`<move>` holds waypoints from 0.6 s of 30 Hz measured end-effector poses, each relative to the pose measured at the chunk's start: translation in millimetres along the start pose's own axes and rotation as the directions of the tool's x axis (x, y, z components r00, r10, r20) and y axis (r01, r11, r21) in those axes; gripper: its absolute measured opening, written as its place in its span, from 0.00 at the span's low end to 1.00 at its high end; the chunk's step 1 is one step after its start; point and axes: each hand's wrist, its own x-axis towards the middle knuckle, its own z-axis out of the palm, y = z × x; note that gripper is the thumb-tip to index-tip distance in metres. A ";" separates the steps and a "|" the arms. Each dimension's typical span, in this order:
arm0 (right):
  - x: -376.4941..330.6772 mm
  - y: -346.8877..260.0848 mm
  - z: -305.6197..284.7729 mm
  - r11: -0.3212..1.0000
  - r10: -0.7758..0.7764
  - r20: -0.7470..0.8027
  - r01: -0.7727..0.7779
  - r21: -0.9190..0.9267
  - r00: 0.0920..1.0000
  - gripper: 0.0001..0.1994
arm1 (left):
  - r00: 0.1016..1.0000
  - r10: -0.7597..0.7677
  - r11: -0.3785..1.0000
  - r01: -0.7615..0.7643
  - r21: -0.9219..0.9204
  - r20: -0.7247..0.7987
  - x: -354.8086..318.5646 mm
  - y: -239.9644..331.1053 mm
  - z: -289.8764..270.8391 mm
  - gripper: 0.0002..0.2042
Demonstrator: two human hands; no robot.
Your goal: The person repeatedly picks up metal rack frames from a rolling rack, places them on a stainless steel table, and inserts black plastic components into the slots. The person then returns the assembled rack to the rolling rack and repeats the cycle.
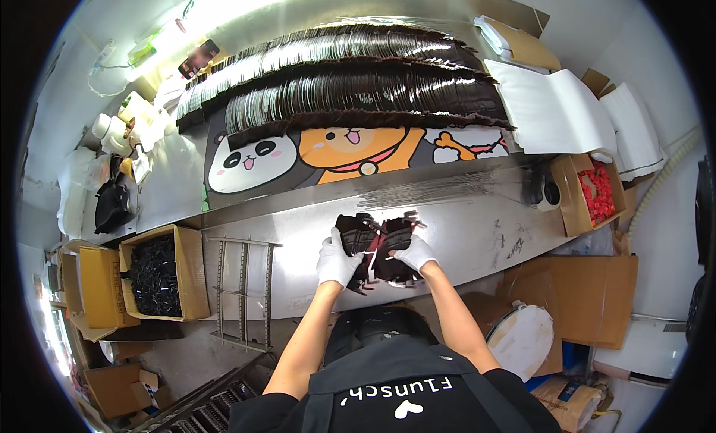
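Observation:
Both my hands wear white gloves and hold a bunch of dark, flat plastic-wrapped pieces (375, 243) over a steel workbench (462, 231). My left hand (337, 260) grips the left side of the bunch. My right hand (415, 254) grips the right side. The pieces fan out between the hands, with small metal ends sticking out at top and bottom. Beyond them, long overlapping rows of the same dark pieces (350, 82) lie on a cartoon-animal mat (328, 153).
A cardboard box of black parts (155, 275) stands at the left, beside a metal rack (242, 291). A box of red parts (597, 193) and a tape roll (544, 190) sit at the right. White foam sheets (559, 108) lie at the back right. Cardboard boxes stand below.

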 end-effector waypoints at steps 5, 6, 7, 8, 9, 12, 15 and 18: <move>11.0 39.9 26.2 0.923 0.011 -0.038 0.004 0.385 0.999 0.24 | 0.998 -0.049 0.994 0.046 0.101 0.030 -6.8 39.0 -11.2 0.57; 9.2 41.3 28.1 0.885 0.060 -0.059 -0.026 0.466 0.996 0.23 | 0.996 -0.085 0.990 0.083 0.113 0.009 -6.3 42.4 -7.9 0.56; -10.2 20.7 16.4 0.868 0.097 -0.030 -0.070 0.491 0.995 0.21 | 0.989 -0.139 0.990 0.138 0.029 0.042 -5.2 42.9 -13.4 0.53; -14.4 31.9 11.7 0.864 0.111 -0.048 -0.072 0.498 0.993 0.21 | 0.993 -0.100 0.994 0.103 -0.035 0.065 -1.9 36.2 -11.4 0.53; -23.1 45.6 4.0 0.806 0.104 -0.042 -0.060 0.589 0.994 0.20 | 0.995 -0.059 0.993 0.067 -0.098 0.087 5.9 21.2 -7.4 0.53; -50.6 36.1 -17.6 0.654 0.130 0.014 -0.096 0.750 0.991 0.19 | 0.991 0.075 0.939 -0.034 -0.343 0.107 19.4 -24.4 -9.8 0.49; -59.8 24.3 -5.7 0.610 0.105 -0.027 -0.043 0.792 0.994 0.22 | 0.957 0.273 0.916 -0.226 -0.332 0.101 20.8 -24.7 -24.5 0.42; -59.5 -20.8 30.4 0.659 -0.005 0.000 0.003 0.752 1.000 0.24 | 0.981 0.188 0.950 -0.195 -0.242 -0.049 9.5 -28.4 -21.3 0.36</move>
